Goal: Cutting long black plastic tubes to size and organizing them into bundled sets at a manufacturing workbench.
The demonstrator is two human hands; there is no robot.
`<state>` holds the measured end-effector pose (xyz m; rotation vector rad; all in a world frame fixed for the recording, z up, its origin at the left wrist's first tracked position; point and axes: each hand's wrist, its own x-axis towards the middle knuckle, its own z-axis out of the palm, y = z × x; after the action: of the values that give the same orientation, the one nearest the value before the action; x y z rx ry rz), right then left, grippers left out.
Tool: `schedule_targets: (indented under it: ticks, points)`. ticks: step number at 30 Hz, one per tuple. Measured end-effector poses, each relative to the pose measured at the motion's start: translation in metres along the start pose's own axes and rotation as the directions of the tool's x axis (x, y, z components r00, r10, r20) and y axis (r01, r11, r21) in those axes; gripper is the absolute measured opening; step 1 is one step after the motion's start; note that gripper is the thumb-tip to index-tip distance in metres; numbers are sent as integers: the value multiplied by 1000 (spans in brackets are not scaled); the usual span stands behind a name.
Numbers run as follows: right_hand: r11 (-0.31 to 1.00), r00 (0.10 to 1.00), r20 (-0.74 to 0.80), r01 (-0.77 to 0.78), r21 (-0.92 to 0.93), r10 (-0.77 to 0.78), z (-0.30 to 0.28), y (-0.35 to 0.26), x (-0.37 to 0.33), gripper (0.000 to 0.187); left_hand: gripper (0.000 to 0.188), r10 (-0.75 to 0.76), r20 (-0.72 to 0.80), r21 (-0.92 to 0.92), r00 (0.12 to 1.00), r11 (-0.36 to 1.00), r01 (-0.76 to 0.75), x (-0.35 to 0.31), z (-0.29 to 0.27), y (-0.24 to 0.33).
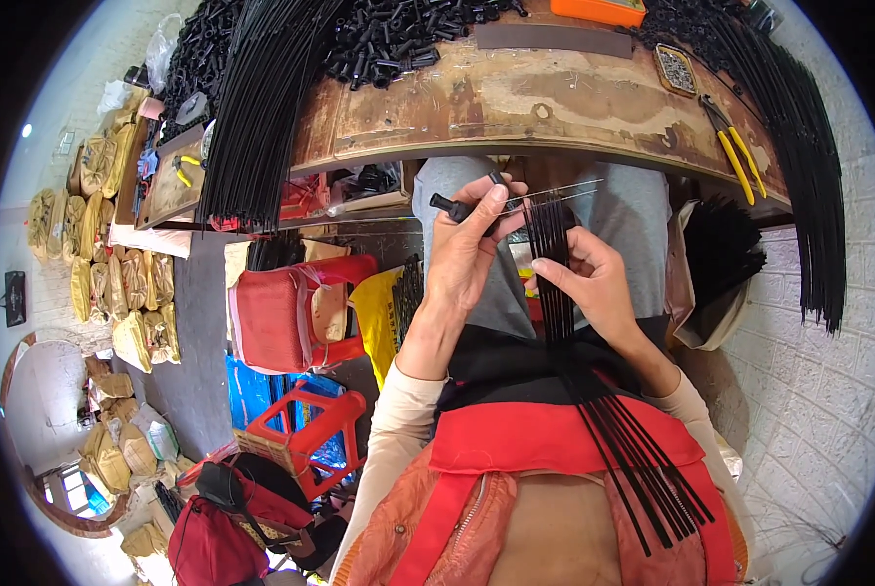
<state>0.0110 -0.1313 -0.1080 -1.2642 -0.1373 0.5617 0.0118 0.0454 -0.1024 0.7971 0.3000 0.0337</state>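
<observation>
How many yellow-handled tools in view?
2: the right-hand tool lies near the bench's right end; the left-hand tool lies just left of the large hanging black strand bundle. Others may be hidden.

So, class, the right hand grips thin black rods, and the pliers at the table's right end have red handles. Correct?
Not quite: the head view shows those pliers have yellow handles, not red. The right hand does grip thin black rods.

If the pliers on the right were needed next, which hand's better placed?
Probably the right hand: it's nearer those yellow-handled pliers, though holding black strips. The left hand is farther away, holding black pieces.
</observation>
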Motion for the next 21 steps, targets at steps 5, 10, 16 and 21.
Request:
schedule_targets:
  ticks: [5,10,16,21]
  points:
    - [1000,1000,3,5,0,-5,0,1,0,17,28,-15,29,4,999,1000,15,-1,0,2]
    - [1000,1000,-6,9,-14,-9,1,-2,-1,17,36,10,48,13,999,1000,-10,-3,5,2]
    - [1000,1000,-2,20,-11,-20,0,0,-1,18,43,53,50,21,997,998,-54,-2,1,-2]
    - [1000,1000,-7,3,-8,-3,0,-2,-2,18,37,50,39,11,998,999,-51,-2,2,0]
